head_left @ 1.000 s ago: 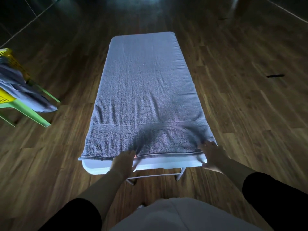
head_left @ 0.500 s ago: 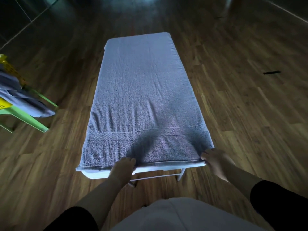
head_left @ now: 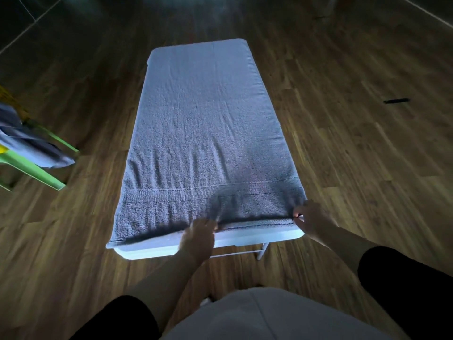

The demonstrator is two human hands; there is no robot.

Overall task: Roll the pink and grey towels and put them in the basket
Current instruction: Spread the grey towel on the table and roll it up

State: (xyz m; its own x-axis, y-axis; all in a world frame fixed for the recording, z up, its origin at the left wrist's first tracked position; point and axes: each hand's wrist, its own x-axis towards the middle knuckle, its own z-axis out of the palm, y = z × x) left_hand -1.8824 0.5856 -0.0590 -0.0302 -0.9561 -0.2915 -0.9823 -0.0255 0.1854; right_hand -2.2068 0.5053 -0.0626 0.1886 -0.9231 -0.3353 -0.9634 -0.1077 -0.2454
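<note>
A grey towel (head_left: 206, 133) lies spread flat along the whole length of a narrow white table (head_left: 257, 235). My left hand (head_left: 198, 235) grips the towel's near hem around the middle of the edge. My right hand (head_left: 310, 218) pinches the near right corner of the same hem. Between the two hands the hem is lifted a little off the table and starts to fold over. The near left part of the hem still lies flat. No pink towel shows. A yellow basket (head_left: 3, 149) is only partly in view at the left edge.
A green plastic chair (head_left: 36, 171) stands at the left with a grey cloth (head_left: 27, 143) draped over it. Dark wooden floor surrounds the table. A small black object (head_left: 396, 101) lies on the floor at the right.
Both hands have curled onto the near hem and raised it slightly off the table. The right hand shifted inward onto the corner. The towel's far part has not moved.
</note>
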